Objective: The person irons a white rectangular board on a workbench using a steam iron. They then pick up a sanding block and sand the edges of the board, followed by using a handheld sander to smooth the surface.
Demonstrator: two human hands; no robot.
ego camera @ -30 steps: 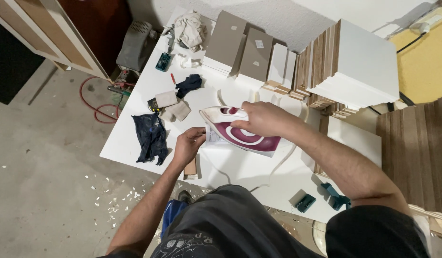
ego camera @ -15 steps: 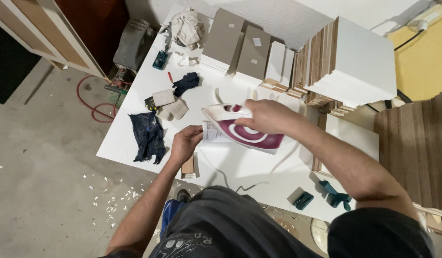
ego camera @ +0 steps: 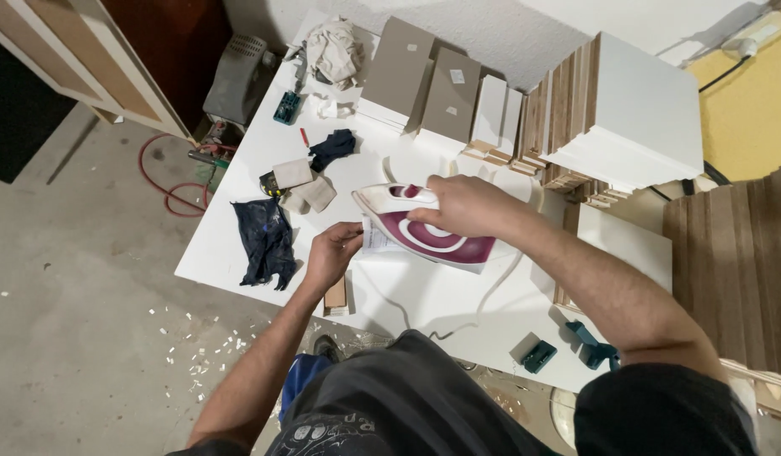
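The right hand (ego camera: 462,205) is gripping a white and maroon iron (ego camera: 428,228) at the middle of the white table (ego camera: 238,181). At its eight o'clock, the left hand (ego camera: 329,255) is pinching a white strip (ego camera: 375,239); a dark rag (ego camera: 265,241) is lying at nine o'clock.

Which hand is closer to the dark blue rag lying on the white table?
Left. The left hand is just right of the dark blue rag, not touching it. The right hand is farther right, on the iron.
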